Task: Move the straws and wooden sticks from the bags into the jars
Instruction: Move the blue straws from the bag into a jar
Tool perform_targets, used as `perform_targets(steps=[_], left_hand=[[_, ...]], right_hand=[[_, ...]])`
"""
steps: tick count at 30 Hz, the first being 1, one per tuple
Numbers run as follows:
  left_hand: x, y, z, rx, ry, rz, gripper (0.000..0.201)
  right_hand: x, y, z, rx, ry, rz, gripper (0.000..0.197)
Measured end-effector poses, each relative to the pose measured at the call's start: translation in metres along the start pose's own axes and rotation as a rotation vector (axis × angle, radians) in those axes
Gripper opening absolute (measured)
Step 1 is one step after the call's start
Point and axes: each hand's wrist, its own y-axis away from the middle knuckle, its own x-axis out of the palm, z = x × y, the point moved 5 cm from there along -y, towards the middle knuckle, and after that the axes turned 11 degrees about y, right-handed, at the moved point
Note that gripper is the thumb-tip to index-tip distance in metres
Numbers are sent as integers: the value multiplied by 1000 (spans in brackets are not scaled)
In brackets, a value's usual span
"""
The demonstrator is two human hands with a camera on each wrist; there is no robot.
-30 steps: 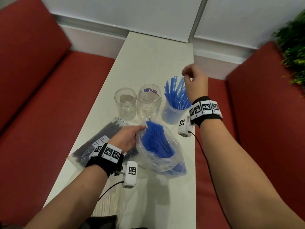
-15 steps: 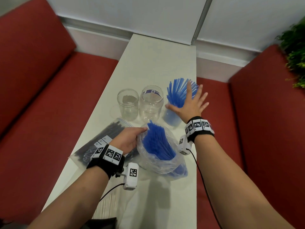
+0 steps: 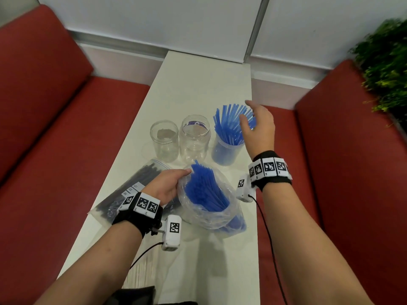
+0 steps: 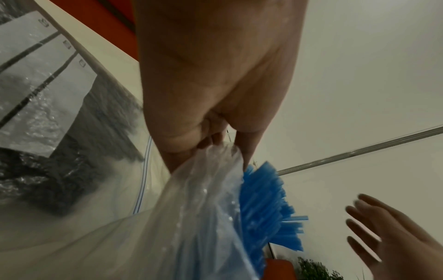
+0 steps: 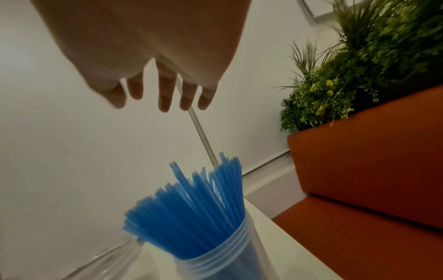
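Observation:
A clear plastic bag (image 3: 204, 216) full of blue straws (image 3: 203, 190) lies on the white table (image 3: 207, 84). My left hand (image 3: 167, 186) pinches the bag's rim (image 4: 215, 157) and holds its mouth up. A clear jar (image 3: 224, 150) on the right holds a fan of blue straws (image 3: 229, 126). My right hand (image 3: 257, 126) hovers open just above those straw tips (image 5: 191, 193), fingers (image 5: 165, 98) spread, holding nothing. Two more clear jars stand to the left, one (image 3: 195, 137) in the middle and one (image 3: 164, 139) at far left.
A zip bag of dark sticks (image 3: 132, 192) lies under my left wrist. Pale wooden sticks (image 3: 141, 271) lie near the table's front edge. Red bench seats (image 3: 66, 150) flank the narrow table, and a green plant (image 3: 383, 62) stands at the right.
My right hand dropped from a raised fist, spread flat over the straws in the jar, then lifted slightly and turned sideways. My left hand kept its hold on the bag.

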Motion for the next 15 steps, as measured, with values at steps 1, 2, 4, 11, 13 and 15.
perform_targets(steps=[1, 2, 4, 11, 13, 15], left_hand=[[1, 2, 0, -1, -8, 3, 30], [1, 4, 1, -4, -14, 7, 30], [4, 10, 1, -10, -19, 17, 31], [16, 27, 11, -22, 33, 51, 39], [17, 30, 15, -14, 29, 60, 40], [18, 33, 17, -5, 21, 61, 40]], right_hand=[[-6, 12, 3, 30, -66, -46, 31], [-7, 26, 5, 72, -154, -46, 29], [5, 57, 6, 178, -361, 130, 32], [57, 165, 7, 258, -238, 900, 69], [59, 174, 5, 247, -91, 815, 69], [58, 180, 6, 232, -24, 706, 59]])
